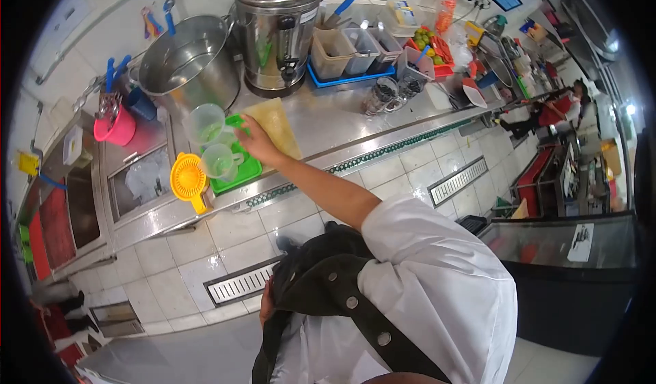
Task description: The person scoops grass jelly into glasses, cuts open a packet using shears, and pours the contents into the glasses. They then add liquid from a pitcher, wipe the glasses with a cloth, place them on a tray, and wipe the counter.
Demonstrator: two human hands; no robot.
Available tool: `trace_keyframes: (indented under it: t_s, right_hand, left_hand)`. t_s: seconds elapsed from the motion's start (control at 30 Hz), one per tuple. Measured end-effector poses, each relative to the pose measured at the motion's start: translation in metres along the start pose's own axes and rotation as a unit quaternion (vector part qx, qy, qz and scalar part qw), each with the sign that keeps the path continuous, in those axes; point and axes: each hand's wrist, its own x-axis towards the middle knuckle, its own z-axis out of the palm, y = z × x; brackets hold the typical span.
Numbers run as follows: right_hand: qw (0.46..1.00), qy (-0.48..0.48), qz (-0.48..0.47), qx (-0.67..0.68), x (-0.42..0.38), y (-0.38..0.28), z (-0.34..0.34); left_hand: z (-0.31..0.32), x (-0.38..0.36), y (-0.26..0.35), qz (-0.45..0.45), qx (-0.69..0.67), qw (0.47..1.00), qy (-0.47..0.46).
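My right hand [258,142] reaches over the green tray [247,172], fingers apart, beside the handle of a large clear jug [203,123]. Whether the fingertips touch the handle cannot be made out. A smaller clear jug [220,160] stands at the tray's left side. Next to it lies a yellow citrus squeezer [188,177] near the counter's front edge. A yellowish board [277,126] lies just beyond my wrist. Low beside the dark apron, my left hand [266,303] shows only in part, its fingers mostly hidden.
Behind the jugs stand a big steel pot [188,59] and a steel urn [277,42]. Containers sit on a blue tray [350,78], with glasses [380,97] nearby. A pink container [116,126] stands left. Another person [555,111] is far right; someone else shows at lower left.
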Motion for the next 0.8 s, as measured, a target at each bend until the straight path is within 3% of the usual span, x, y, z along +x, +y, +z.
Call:
trace_keyframes:
  t_s: [0.03,0.1,0.17,0.2,0.23,0.27,0.3,0.33,0.37,0.4,0.43,0.47,0.5,0.6,0.63,0.67,0.77,0.8]
  right_hand:
    - [0.990,0.005,-0.126,-0.060,-0.018,0.001,-0.015]
    - [0.979,-0.167,-0.061,-0.099,-0.069,0.001,-0.075]
    - [0.945,-0.278,0.053,-0.167,-0.133,0.043,-0.146]
    - [0.882,-0.344,-0.015,-0.322,-0.164,0.050,-0.193]
    - [0.868,-0.423,0.080,-0.245,-0.179,0.071,-0.248]
    - [0.882,-0.362,0.141,-0.267,-0.190,0.082,-0.298]
    - [0.952,-0.212,0.209,-0.074,-0.195,0.098,-0.344]
    - [0.986,-0.059,0.155,-0.022,-0.189,0.116,-0.395]
    - [0.977,0.087,0.126,-0.148,-0.169,0.100,-0.421]
    - [0.967,0.147,0.036,-0.204,-0.141,0.118,-0.462]
    - [0.917,0.193,0.123,-0.326,-0.114,0.028,-0.454]
    - [0.951,0.238,-0.010,-0.195,-0.093,0.030,-0.466]
    - [0.949,0.264,0.003,-0.172,-0.068,0.024,-0.471]
    - [0.951,0.172,-0.040,-0.253,-0.022,0.011,-0.489]
    - [0.970,0.160,0.005,-0.181,-0.012,0.020,-0.494]
    - [0.982,0.156,0.008,-0.108,-0.007,0.027,-0.496]
    - [0.991,0.073,0.020,-0.107,-0.004,0.043,-0.516]
    - [0.994,0.048,0.004,-0.098,-0.003,0.042,-0.520]
  left_hand:
    - [-0.002,0.006,0.004,-0.015,0.016,1.000,-0.006]
    - [-0.005,0.022,0.015,-0.048,0.063,0.997,-0.021]
    - [-0.001,0.050,0.032,-0.082,0.135,0.986,-0.043]
    - [0.014,0.063,0.049,-0.103,0.177,0.977,-0.054]
    - [0.029,0.077,0.066,-0.115,0.228,0.965,-0.064]
    - [0.057,0.089,0.088,-0.123,0.276,0.951,-0.071]
    - [0.096,0.097,0.114,-0.132,0.297,0.943,-0.069]
    - [0.116,0.121,0.123,-0.121,0.315,0.937,-0.087]
    - [0.134,0.143,0.130,-0.113,0.335,0.930,-0.105]
    - [0.160,0.164,0.137,-0.095,0.343,0.925,-0.133]
    - [0.190,0.187,0.143,-0.076,0.351,0.919,-0.162]
    - [0.227,0.206,0.149,-0.059,0.352,0.918,-0.175]
    - [0.265,0.223,0.156,-0.040,0.365,0.911,-0.187]
    - [0.354,0.280,0.152,0.010,0.365,0.909,-0.200]
    - [0.378,0.296,0.150,0.027,0.359,0.912,-0.198]
    - [0.396,0.309,0.148,0.034,0.359,0.916,-0.178]
    - [0.428,0.343,0.128,0.056,0.321,0.940,-0.100]
    - [0.434,0.355,0.118,0.116,0.365,0.922,-0.054]
